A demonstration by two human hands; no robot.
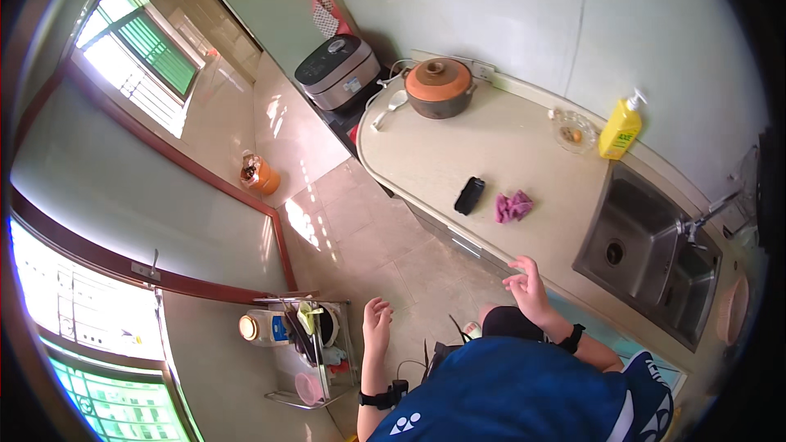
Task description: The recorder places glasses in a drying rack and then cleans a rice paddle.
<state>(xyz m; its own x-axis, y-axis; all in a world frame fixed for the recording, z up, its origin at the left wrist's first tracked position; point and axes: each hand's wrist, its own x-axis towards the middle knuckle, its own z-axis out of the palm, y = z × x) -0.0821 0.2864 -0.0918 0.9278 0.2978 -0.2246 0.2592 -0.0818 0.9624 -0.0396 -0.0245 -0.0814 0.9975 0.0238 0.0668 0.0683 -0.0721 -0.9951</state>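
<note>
My left hand (377, 325) is raised over the floor, its fingers loosely bent and apart with nothing in them. Just off the counter's front edge, my right hand (528, 286) hovers with spread, half-curled fingers, also holding nothing. Nearest to it on the counter (458, 147) lies a crumpled purple cloth (513, 207). To the left of the cloth is a small black rectangular tray (469, 196). Neither hand touches anything.
At the back stand a lidded clay pot (439, 92), a white spoon (391, 108), and a rice cooker (337, 74). A glass dish (573, 133) and yellow pump bottle (620, 128) sit near the steel sink (602, 225). A metal rack (348, 352) stands left of my left arm.
</note>
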